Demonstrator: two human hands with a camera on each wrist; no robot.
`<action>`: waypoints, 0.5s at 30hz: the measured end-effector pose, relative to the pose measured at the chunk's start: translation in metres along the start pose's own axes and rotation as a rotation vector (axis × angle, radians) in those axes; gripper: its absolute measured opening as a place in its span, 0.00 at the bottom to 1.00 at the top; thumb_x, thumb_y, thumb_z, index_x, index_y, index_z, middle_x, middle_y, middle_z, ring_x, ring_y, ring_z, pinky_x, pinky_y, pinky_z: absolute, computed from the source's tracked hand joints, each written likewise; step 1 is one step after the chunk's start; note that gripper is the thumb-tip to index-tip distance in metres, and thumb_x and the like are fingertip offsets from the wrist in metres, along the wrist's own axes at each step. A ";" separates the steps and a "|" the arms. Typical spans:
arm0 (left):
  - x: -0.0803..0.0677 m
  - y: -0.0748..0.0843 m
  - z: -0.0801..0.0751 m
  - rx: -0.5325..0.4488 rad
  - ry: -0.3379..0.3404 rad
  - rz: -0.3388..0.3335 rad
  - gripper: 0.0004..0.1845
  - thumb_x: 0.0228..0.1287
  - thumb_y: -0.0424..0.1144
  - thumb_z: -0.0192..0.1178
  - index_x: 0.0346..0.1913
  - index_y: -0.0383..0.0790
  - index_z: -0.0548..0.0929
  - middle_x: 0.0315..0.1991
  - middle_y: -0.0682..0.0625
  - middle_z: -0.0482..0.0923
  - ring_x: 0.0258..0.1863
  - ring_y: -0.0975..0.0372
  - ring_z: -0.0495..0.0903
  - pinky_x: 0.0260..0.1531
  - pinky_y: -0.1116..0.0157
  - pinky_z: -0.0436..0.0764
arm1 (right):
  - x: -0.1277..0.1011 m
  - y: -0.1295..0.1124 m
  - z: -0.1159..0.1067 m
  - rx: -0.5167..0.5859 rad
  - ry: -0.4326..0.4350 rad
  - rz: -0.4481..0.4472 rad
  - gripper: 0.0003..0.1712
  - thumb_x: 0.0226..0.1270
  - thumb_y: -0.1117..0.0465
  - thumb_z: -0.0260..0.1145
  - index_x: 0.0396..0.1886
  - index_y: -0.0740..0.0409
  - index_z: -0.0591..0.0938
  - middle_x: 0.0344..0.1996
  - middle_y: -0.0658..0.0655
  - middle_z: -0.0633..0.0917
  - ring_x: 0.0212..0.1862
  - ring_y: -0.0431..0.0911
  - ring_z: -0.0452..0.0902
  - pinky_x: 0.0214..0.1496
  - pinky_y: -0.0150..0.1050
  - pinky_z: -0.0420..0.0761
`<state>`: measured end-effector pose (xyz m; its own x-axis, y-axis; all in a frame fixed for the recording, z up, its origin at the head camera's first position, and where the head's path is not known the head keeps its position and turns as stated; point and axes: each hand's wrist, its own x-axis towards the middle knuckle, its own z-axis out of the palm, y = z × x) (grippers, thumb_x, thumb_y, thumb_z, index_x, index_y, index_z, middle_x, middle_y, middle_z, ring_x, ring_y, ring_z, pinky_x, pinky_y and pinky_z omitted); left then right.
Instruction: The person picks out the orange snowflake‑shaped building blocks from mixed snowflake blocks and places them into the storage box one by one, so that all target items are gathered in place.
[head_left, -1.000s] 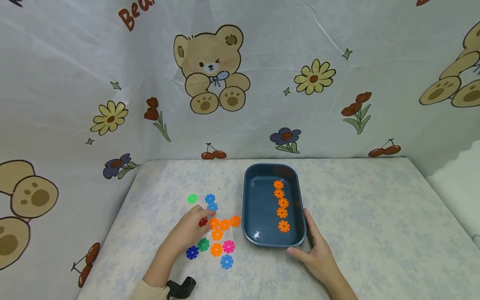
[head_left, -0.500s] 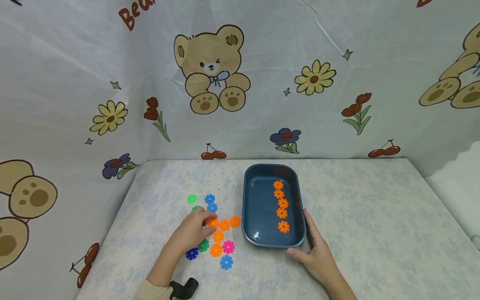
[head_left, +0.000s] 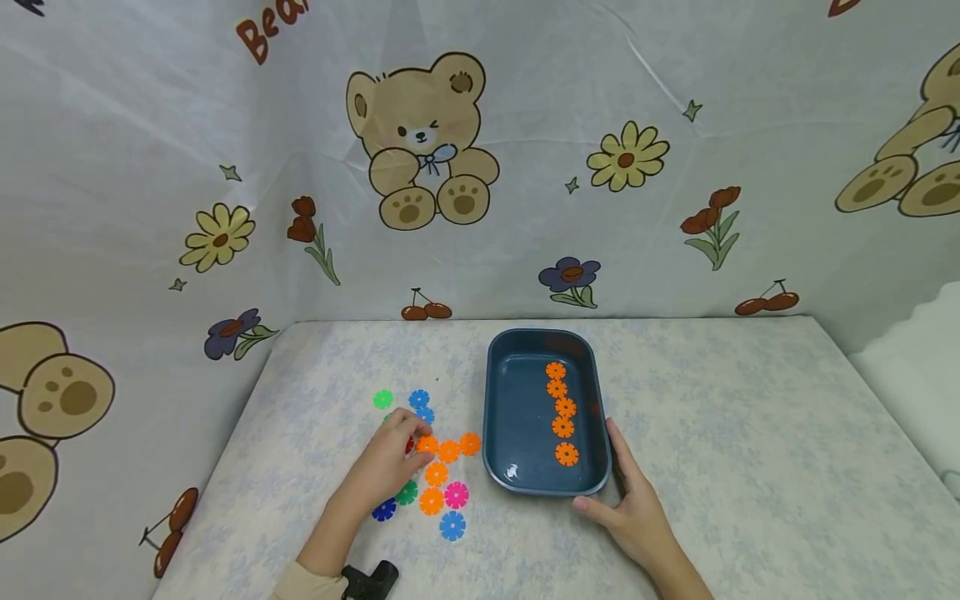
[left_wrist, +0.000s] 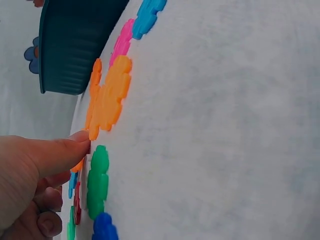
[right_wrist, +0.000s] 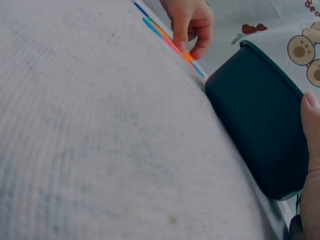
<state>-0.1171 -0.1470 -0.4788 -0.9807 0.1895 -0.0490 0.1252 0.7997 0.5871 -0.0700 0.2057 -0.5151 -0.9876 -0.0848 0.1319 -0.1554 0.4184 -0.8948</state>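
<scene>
A dark blue tray (head_left: 491,417) stands mid-table with several orange flower discs (head_left: 564,407) in a line inside it. Left of it lie loose discs: orange (head_left: 448,451), pink (head_left: 456,495), light blue (head_left: 452,526), green (head_left: 383,400). My left hand (head_left: 416,440) has curled fingers pinching the leftmost orange disc (head_left: 427,445). In the left wrist view a fingertip (left_wrist: 80,140) meets that orange disc (left_wrist: 107,100). A red disc is partly hidden under the hand. My right hand (head_left: 622,492) rests with straight fingers against the tray's near right corner (right_wrist: 255,115).
The table is covered with a pale flowered cloth (head_left: 750,450), and its edges are close to the printed bear curtain (head_left: 420,142) at the back and left. A black wrist mount (head_left: 367,579) shows at the bottom edge. A dark blue disc (head_left: 384,509) lies near my left wrist.
My left hand's fingers slid slightly right, from over the red disc onto the leftmost orange disc. The right hand and the tray have not moved.
</scene>
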 end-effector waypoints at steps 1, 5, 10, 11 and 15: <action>0.000 0.001 0.000 0.000 0.001 0.004 0.13 0.60 0.37 0.70 0.47 0.43 0.82 0.43 0.52 0.75 0.36 0.64 0.70 0.38 0.67 0.78 | 0.000 0.000 0.000 0.001 -0.001 -0.001 0.68 0.50 0.61 0.80 0.80 0.35 0.45 0.79 0.62 0.51 0.73 0.18 0.41 0.65 0.10 0.49; -0.001 0.000 0.001 -0.001 -0.004 0.011 0.15 0.60 0.37 0.71 0.48 0.43 0.81 0.40 0.54 0.77 0.35 0.64 0.70 0.37 0.68 0.77 | 0.000 0.000 0.000 0.004 -0.005 0.000 0.68 0.50 0.61 0.80 0.81 0.38 0.45 0.80 0.62 0.51 0.73 0.18 0.41 0.65 0.10 0.49; -0.002 -0.002 0.002 0.027 -0.006 0.008 0.19 0.61 0.39 0.70 0.54 0.40 0.82 0.45 0.52 0.80 0.37 0.65 0.73 0.41 0.64 0.81 | -0.001 0.000 0.000 0.006 -0.007 0.002 0.68 0.50 0.61 0.80 0.81 0.38 0.45 0.80 0.62 0.51 0.73 0.18 0.41 0.65 0.10 0.49; -0.003 -0.002 0.001 0.029 -0.007 0.008 0.19 0.61 0.39 0.69 0.55 0.40 0.83 0.45 0.51 0.79 0.37 0.65 0.73 0.41 0.64 0.81 | -0.001 0.000 0.000 0.007 -0.007 0.001 0.68 0.50 0.62 0.80 0.81 0.39 0.45 0.80 0.62 0.51 0.73 0.18 0.41 0.65 0.10 0.49; -0.005 -0.003 0.001 0.033 -0.018 0.019 0.18 0.63 0.40 0.68 0.55 0.39 0.84 0.42 0.52 0.77 0.35 0.66 0.71 0.37 0.68 0.78 | -0.001 0.000 0.000 0.013 -0.007 -0.007 0.68 0.50 0.62 0.80 0.81 0.40 0.45 0.79 0.62 0.51 0.73 0.18 0.42 0.65 0.10 0.49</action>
<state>-0.1123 -0.1494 -0.4813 -0.9752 0.2148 -0.0529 0.1489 0.8143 0.5610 -0.0693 0.2059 -0.5151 -0.9863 -0.0940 0.1353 -0.1621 0.4058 -0.8995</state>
